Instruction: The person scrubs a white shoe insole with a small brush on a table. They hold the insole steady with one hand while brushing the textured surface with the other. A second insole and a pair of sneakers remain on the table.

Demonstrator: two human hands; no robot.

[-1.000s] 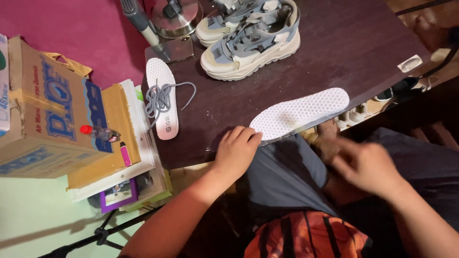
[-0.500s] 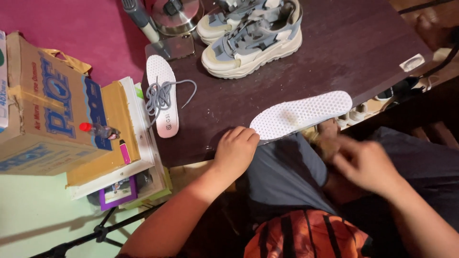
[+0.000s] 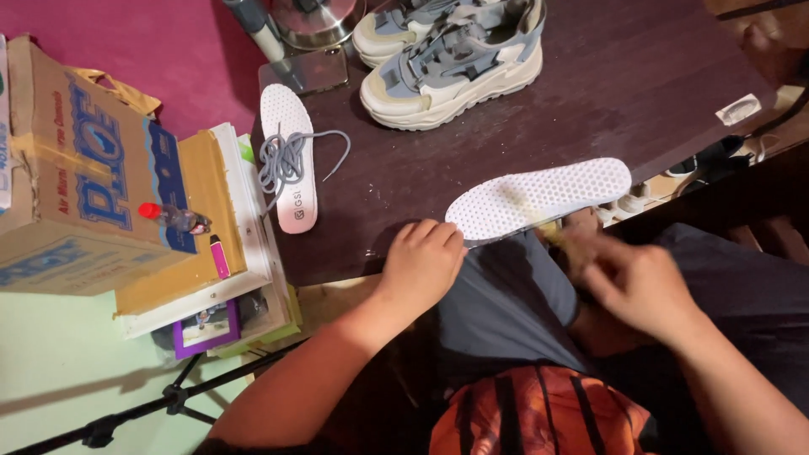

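L hand (image 3: pixel 421 265) rests at the near edge of the dark table (image 3: pixel 640 93), fingers curled loosely over the rounded end of a white perforated insole (image 3: pixel 539 198). It looks like a light pin to keep the insole from sliding off, since part of it overhangs the table edge. No tight grip visible.

R hand (image 3: pixel 636 282) is blurred, just below the insole's underside near the lap (can't tell if it's open or holding sth).

Insole lies flat, dotted face up. Long axis runs roughly L-R, tilted slightly up to the right; the wider end points right, the narrower end sits under the L fingers.

Second insole (image 3: pixel 288 160) w/ a grey lace (image 3: pixel 286 156) coiled on it lies lengthwise near the table's left edge, well apart. Pair of chunky sneakers (image 3: pixel 455 63) at the far side.
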